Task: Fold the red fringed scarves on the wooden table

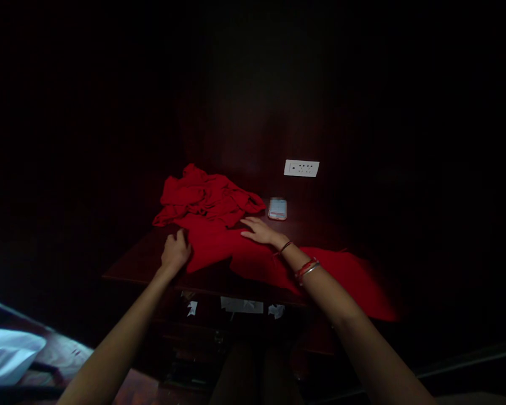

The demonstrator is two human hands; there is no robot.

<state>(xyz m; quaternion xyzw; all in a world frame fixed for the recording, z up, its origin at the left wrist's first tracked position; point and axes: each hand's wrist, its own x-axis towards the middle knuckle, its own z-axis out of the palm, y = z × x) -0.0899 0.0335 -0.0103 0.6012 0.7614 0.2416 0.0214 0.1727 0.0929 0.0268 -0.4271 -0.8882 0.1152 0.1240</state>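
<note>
A red garment (270, 261) lies spread across the dark wooden desk, its right part reaching under my right forearm. At its left edge is my left hand (176, 251), fingers curled in and closed on the fabric. My right hand (257, 229) rests palm down near the upper edge of the cloth, fingers stretched out and apart. Behind both hands sits a crumpled heap of red cloth (206, 194), touching the flat part. Whether heap and flat part are one piece I cannot tell.
A phone (277, 208) with a lit screen is at the back of the desk (139, 261). Above it a white socket plate (301, 168) is set in the dark wall. Papers (241, 305) show in the shelf below the desktop. A white bag-like thing (8, 354) is at lower left.
</note>
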